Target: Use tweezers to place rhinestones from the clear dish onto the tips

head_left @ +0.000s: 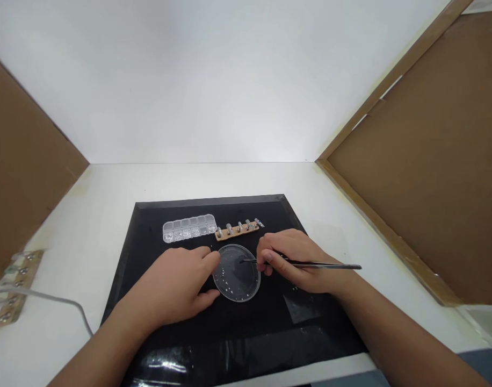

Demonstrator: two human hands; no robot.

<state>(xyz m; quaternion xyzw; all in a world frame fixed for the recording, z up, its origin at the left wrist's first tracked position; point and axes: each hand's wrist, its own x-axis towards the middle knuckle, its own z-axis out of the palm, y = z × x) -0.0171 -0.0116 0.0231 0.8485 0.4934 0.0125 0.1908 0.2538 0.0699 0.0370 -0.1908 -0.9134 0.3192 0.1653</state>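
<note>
A shallow clear round dish (240, 282) lies on a black mat, with small pale bits scattered in it, mostly to its left and bottom. My left hand (177, 282) grips the dish's left rim, fingers on the upper edge and thumb lower down. From the right, my right hand (292, 258) pinches a slim pair of dark metal tweezers (334, 265). Their tips reach over the dish's upper middle; whether they hold a bit is too small to tell. Behind the dish are a clear compartment box (189, 228) and a wooden strip (238, 231) bearing several small upright pieces.
The black mat (149, 333) covers the middle of the white table (109, 185). A second wooden strip (20, 287) with similar pieces and a grey cable (64, 298) lie at the left. Brown boards (431, 161) stand at both sides, a white wall behind.
</note>
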